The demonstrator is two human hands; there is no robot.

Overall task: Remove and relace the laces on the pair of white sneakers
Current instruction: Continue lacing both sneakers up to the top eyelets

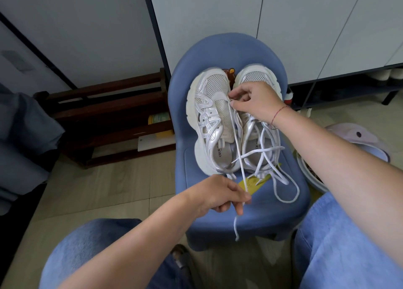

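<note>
Two white sneakers lie side by side on the seat of a blue chair (218, 53), which is padded and has a rounded back. Their toes point away from the person.

- **Left-hand sneaker (209, 118):** open-weave mesh over the toe and tongue, glossy silver overlays in curved bands, a thick off-white sole and a silver insole with printed lettering.
- **Right-hand sneaker (256, 75):** same construction. Its midsection is covered by the right hand.
- **Taut lace (236, 145):** a thin, round white cord. It runs in a straight line from the front of the left-hand sneaker's lacing area back toward the person.
- **Loose lace (283, 179):** a tangle of white loops across the right-hand sneaker's opening, spilling onto the seat.

**Right hand (255, 99):** palm down, wrist bent, fingers curled. The thumb and forefinger pinch the far end of the taut lace at the front of the left-hand sneaker. Whether the cord passes through an eyelet there cannot be confirmed. A red thread bracelet (280, 112) circles the wrist.

**Left hand (220, 195):** held above the seat's front edge with the fingers folded. It pinches the near part of the taut lace, and the free tail hangs below it.

Blue denim knees (349, 245) flank the chair.
</note>
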